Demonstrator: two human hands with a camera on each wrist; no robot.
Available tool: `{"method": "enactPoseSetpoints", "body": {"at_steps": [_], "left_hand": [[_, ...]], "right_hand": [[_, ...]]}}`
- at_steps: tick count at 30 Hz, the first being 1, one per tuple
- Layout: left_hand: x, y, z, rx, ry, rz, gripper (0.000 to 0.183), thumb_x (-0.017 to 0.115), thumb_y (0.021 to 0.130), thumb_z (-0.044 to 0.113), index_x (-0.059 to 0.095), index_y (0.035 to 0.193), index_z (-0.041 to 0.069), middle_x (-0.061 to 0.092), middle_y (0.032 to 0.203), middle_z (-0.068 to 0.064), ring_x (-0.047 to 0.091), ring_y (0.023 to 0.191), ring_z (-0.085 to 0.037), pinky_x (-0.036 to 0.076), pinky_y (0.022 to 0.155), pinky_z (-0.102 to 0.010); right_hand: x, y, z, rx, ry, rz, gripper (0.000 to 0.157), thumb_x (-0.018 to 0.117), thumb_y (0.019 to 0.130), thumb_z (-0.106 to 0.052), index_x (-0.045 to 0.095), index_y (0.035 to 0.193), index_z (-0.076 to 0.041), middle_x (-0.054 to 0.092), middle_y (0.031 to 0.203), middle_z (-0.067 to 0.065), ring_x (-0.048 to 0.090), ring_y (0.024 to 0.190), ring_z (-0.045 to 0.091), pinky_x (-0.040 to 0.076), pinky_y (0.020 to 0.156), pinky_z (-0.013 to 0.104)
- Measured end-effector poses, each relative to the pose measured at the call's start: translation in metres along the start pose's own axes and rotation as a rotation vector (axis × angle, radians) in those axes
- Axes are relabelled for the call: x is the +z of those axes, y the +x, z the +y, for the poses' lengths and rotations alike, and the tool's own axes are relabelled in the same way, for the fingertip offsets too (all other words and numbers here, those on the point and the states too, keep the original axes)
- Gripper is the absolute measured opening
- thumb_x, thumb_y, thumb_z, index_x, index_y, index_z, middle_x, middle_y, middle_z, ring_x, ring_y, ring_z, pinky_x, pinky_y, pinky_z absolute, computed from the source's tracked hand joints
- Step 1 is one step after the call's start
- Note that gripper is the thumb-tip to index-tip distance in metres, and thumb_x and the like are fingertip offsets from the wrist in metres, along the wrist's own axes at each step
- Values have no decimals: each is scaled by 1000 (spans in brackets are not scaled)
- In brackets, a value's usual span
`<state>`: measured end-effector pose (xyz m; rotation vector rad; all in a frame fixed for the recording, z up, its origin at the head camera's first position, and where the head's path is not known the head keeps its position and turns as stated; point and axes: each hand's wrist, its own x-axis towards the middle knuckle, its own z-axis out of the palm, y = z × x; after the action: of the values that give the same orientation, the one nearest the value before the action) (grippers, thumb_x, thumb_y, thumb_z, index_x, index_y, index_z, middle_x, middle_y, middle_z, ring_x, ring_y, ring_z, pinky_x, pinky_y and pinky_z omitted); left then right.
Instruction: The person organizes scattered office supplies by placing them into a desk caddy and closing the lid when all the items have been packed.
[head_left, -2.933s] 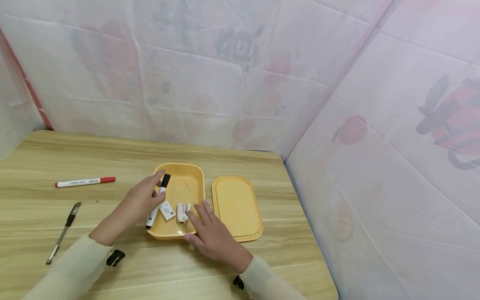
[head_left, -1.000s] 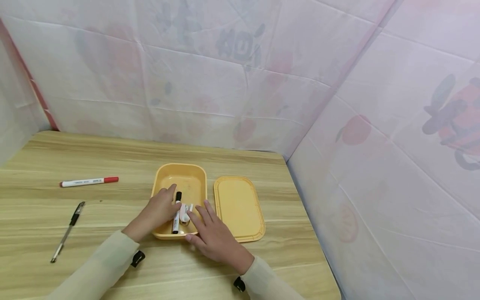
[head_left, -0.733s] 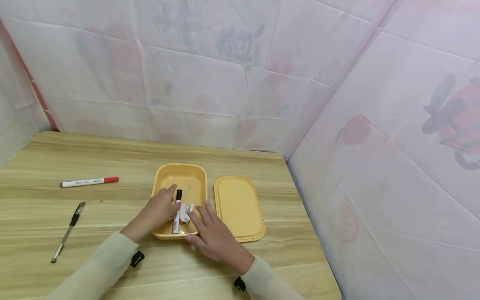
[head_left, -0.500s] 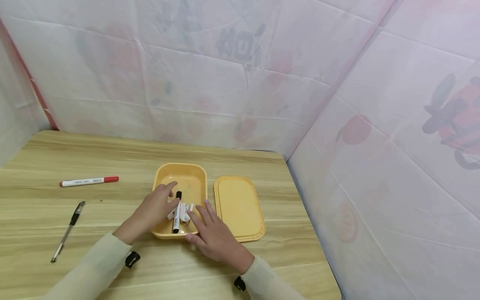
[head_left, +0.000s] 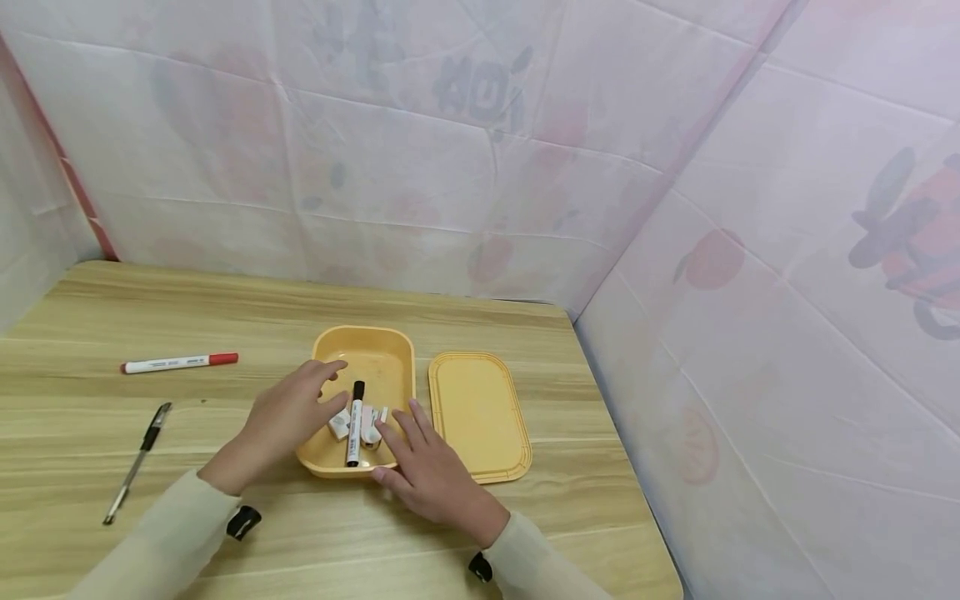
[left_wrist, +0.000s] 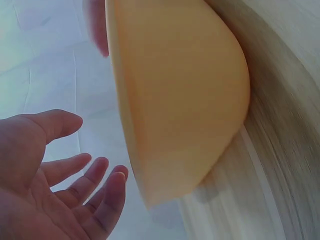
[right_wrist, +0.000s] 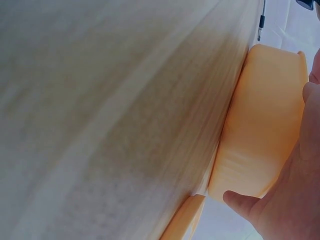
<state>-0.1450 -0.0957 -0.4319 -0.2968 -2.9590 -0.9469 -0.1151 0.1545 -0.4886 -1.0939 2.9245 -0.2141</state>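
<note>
My left hand hovers over the left rim of a yellow plastic box, fingers spread and holding nothing. The left wrist view also shows that hand apart from the box wall. Inside the box a black-capped whiteboard marker lies lengthwise. To its left is a small white block, like an eraser; to its right, a small pale stapler-like thing, partly covered. My right hand rests at the box's front right corner, fingers extended over the rim and thumb against the outer wall.
A flat yellow lid lies on the wooden table right of the box. Off to the left lie a red-capped marker and a black gel pen. Printed cloth walls stand behind and to the right.
The left hand set the black-capped marker down between the white block and the pale thing, let go and drew back left, uncovering the block. The right hand stays at the box corner.
</note>
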Motion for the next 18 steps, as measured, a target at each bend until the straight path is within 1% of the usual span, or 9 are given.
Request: {"method": "enactPoseSetpoints", "body": {"at_steps": [5, 8, 11, 14, 16, 18], "left_hand": [[-7, -2, -12, -8, 21, 0, 54, 61, 99, 33, 51, 146, 9, 59, 131, -16, 62, 96, -25, 49, 63, -34], [-12, -3, -21, -19, 20, 11, 55, 59, 100, 34, 49, 147, 7, 52, 136, -20, 62, 98, -28, 50, 62, -35], [-17, -4, -31, -47, 23, 17, 56, 56, 102, 36, 46, 149, 8, 44, 142, -22, 64, 102, -32, 55, 66, -42], [-22, -5, -41, -68, 31, 19, 58, 54, 103, 40, 45, 150, 8, 40, 145, -24, 64, 106, -37, 56, 71, -51], [-25, -6, -48, -68, 43, 18, 60, 53, 103, 44, 45, 150, 8, 39, 146, -26, 64, 107, -39, 56, 73, -55], [-27, -7, -56, -62, 57, 16, 60, 53, 103, 44, 45, 150, 8, 39, 146, -26, 64, 107, -40, 55, 72, -56]], "right_hand": [[1, 0, 1, -2, -4, 4, 67, 18, 106, -60, 17, 163, -26, 22, 166, 9, 0, 158, 32, 28, 122, 46], [1, 0, 1, -2, -5, 6, 66, 18, 106, -60, 18, 162, -26, 23, 166, 9, 0, 158, 31, 29, 122, 46], [2, 0, 1, -2, -7, 10, 66, 19, 106, -60, 18, 162, -26, 23, 166, 9, -1, 158, 30, 28, 122, 46], [3, 0, 2, -8, -11, 17, 66, 19, 106, -59, 18, 162, -26, 24, 165, 9, -1, 158, 30, 28, 122, 46], [3, 0, 2, -12, -14, 21, 66, 20, 106, -59, 18, 162, -26, 24, 165, 9, -1, 158, 30, 28, 123, 46], [3, -1, 2, -13, -12, 22, 66, 20, 106, -59, 17, 162, -26, 25, 165, 9, -1, 158, 30, 28, 123, 46]]}}
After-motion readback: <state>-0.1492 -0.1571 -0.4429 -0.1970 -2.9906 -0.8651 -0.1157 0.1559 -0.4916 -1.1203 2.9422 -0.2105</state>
